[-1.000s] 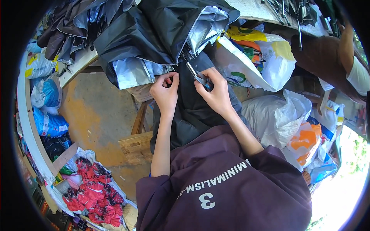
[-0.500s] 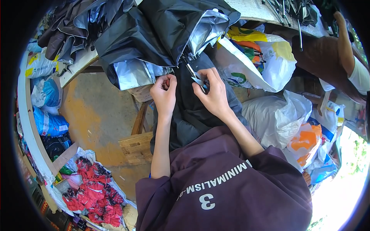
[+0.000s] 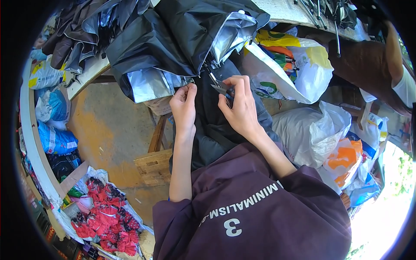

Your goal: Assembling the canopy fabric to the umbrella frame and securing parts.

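Observation:
A black umbrella (image 3: pixel 167 41) with a silver lining lies partly folded across my lap and the table's edge, its metal shaft pointing toward me. My left hand (image 3: pixel 183 108) is closed in a pinch at the lining's edge, by a rib end. Whatever thread or small part sits between those fingertips is too small to make out. Curled around a pair of small scissors (image 3: pixel 221 89), my right hand (image 3: pixel 243 108) is just right of the shaft. The blades stick out toward the left hand, apart from it; the handle is mostly hidden by my fingers.
More dark umbrellas (image 3: pixel 71 39) are heaped at the far left. White plastic bags (image 3: pixel 310 130) crowd the right side, one holding folded umbrellas. Red dotted fabric bundles (image 3: pixel 104 216) fill a sack at lower left. A wooden stool (image 3: pixel 152 167) stands beside me; another person (image 3: pixel 368 65) is at far right.
My left fingers have straightened and shifted slightly at the lining's edge. The scissors' blades have tilted a little in my right hand. The other person's arm has moved slightly.

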